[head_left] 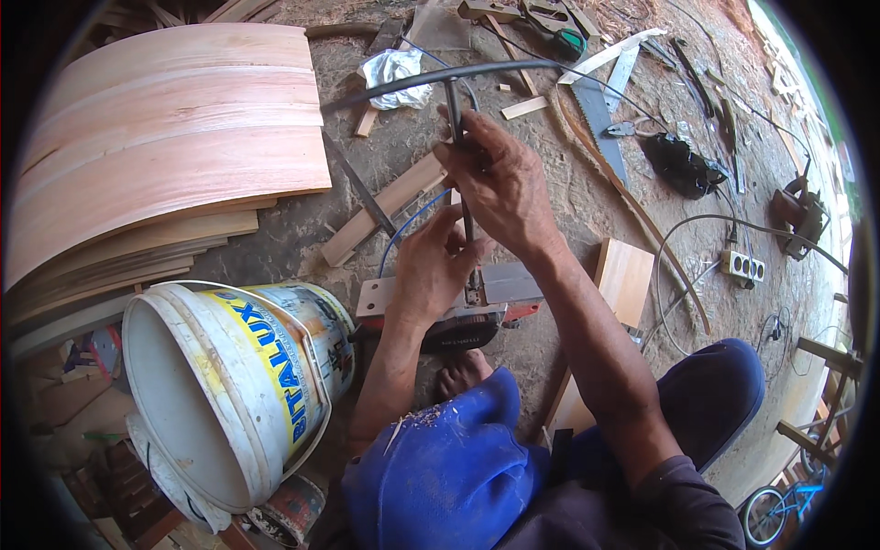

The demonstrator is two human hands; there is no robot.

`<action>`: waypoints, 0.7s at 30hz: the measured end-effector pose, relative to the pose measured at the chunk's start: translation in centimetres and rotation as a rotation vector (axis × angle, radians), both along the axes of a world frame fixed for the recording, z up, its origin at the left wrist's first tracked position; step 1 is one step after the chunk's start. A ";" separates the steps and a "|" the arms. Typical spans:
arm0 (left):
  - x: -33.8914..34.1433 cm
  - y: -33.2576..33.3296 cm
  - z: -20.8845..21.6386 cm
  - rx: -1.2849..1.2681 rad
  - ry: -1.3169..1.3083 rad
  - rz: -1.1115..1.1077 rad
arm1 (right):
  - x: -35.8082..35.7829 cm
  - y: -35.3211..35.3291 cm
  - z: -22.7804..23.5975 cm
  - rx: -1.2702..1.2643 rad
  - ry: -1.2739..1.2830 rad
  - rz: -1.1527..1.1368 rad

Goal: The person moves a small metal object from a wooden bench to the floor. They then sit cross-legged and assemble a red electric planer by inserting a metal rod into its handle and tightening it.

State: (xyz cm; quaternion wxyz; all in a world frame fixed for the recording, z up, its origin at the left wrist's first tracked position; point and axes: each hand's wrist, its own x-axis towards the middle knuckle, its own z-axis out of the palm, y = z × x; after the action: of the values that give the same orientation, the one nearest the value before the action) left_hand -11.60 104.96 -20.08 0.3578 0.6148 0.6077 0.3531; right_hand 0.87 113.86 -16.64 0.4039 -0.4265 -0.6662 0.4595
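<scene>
Both hands are on a slim dark upright rod (456,103) in the middle of the view. My right hand (507,188) grips its upper part with bent fingers. Lower down, my left hand (423,275) pinches it between thumb and fingers. The rod's top meets a long, curved dark bar (394,84); I cannot tell if they are joined. Its lower end reaches a power tool with a black and red body (463,335), which has flat metal plates (511,284) facing up and looks like an overturned electric planer. A bare foot (465,371) is beside it.
Stacked wide boards (183,110) lie at left, above a tipped white bucket (197,385). A handsaw (600,128), pliers (621,129), a power strip (742,266), cables and wood strips lie on the floor at right. Crumpled foil-like sheet (394,75) lies beyond my hands.
</scene>
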 end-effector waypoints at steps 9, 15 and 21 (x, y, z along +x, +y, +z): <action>-0.4 0.0 -0.1 -0.060 0.146 -0.031 | 0.0 0.2 0.4 0.266 -0.263 -0.049; -0.7 -0.4 0.0 -0.027 -0.128 -0.081 | 0.2 -0.1 0.8 -0.046 0.222 0.015; -1.1 -0.2 -0.1 -0.142 0.007 -0.128 | 0.1 0.2 1.2 0.213 -0.134 -0.046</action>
State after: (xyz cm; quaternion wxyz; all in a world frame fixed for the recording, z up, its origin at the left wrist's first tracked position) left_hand -12.73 104.73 -20.16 0.4202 0.6266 0.5919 0.2836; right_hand 0.93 114.05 -15.43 0.4121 -0.4262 -0.7265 0.3473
